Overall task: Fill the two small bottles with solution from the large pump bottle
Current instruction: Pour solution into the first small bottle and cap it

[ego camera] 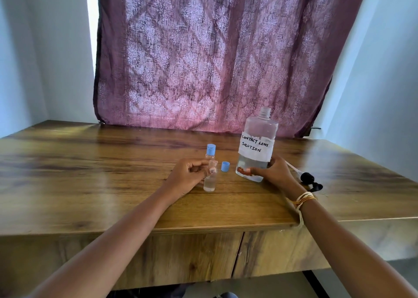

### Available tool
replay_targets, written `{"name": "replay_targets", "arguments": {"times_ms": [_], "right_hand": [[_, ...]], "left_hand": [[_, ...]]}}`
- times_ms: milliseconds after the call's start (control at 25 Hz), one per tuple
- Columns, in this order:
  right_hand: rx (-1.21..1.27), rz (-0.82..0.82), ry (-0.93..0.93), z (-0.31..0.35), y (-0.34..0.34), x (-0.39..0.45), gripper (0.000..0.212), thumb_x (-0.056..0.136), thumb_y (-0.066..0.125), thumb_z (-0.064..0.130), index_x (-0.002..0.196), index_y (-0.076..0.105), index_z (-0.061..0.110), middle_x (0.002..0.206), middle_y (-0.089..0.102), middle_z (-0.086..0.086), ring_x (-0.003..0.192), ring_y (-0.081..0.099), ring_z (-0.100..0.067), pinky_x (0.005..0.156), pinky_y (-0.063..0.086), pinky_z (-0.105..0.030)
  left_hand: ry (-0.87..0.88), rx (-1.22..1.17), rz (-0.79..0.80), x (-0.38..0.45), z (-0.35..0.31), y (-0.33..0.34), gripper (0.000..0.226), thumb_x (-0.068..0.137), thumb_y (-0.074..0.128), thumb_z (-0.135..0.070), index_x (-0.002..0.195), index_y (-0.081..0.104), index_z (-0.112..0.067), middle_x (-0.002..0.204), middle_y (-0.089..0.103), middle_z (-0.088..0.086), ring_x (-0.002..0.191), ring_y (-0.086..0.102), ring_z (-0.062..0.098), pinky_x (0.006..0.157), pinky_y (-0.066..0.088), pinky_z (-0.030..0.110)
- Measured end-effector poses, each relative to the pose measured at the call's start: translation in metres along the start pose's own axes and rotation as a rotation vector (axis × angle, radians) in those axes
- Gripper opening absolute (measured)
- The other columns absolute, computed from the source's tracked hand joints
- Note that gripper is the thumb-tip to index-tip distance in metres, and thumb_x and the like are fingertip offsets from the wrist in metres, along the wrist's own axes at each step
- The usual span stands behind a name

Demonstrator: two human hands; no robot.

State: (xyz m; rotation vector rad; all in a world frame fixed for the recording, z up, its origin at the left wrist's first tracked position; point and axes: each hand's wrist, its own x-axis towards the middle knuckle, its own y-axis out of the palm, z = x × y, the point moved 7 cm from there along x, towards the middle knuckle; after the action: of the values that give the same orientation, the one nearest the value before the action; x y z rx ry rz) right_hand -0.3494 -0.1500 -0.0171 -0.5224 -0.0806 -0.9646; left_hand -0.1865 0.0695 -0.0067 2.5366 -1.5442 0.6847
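Note:
The large clear bottle (257, 144) labelled "contact lens solution" stands upright with its neck uncapped, and my right hand (272, 172) grips its lower part. An uncapped small clear bottle (210, 182) holding some liquid stands in front of my left hand (187, 176), whose fingers hold it near the neck. Just behind it stands the second small bottle (210, 151) with its blue cap on. A loose blue cap (225, 166) rests on the table between the small bottles and the large one. The black pump head (309, 180) with its tube lies to the right of my right hand.
Everything sits on a wooden table (90, 184) whose front edge is near me. A purple patterned curtain (203, 60) hangs behind the table, with pale walls on both sides.

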Motion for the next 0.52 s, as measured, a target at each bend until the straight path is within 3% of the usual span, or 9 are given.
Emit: {"name": "replay_targets", "arguments": {"times_ms": [120, 320, 520], "right_hand": [[0.037, 0.019, 0.032, -0.001, -0.004, 0.007, 0.074, 0.053, 0.093, 0.024, 0.12, 0.063, 0.012, 0.109, 0.073, -0.002, 0.101, 0.069, -0.018, 0.083, 0.057, -0.03], [0.041, 0.064, 0.039, -0.008, -0.011, 0.029, 0.079, 0.053, 0.094, 0.019, 0.125, 0.059, 0.013, 0.117, 0.071, -0.007, 0.108, 0.067, -0.023, 0.097, 0.054, -0.048], [0.086, 0.094, 0.095, -0.008, -0.008, 0.032, 0.087, 0.053, 0.092, 0.01, 0.13, 0.053, 0.012, 0.121, 0.068, -0.012, 0.111, 0.065, -0.029, 0.096, 0.054, -0.046]], "left_hand": [[-0.01, -0.024, 0.015, -0.001, -0.002, 0.002, 0.024, 0.086, 0.066, -0.008, 0.097, 0.069, -0.029, 0.095, 0.069, -0.013, 0.079, 0.072, 0.003, 0.064, 0.059, 0.02], [-0.019, -0.018, 0.01, -0.001, 0.001, 0.001, 0.025, 0.086, 0.066, -0.008, 0.11, 0.068, -0.017, 0.095, 0.072, -0.009, 0.078, 0.072, 0.003, 0.064, 0.059, 0.019], [-0.022, -0.01, 0.021, 0.0, 0.0, 0.002, 0.029, 0.086, 0.066, -0.009, 0.114, 0.067, -0.012, 0.093, 0.072, -0.009, 0.077, 0.072, 0.002, 0.064, 0.058, 0.017]]}}
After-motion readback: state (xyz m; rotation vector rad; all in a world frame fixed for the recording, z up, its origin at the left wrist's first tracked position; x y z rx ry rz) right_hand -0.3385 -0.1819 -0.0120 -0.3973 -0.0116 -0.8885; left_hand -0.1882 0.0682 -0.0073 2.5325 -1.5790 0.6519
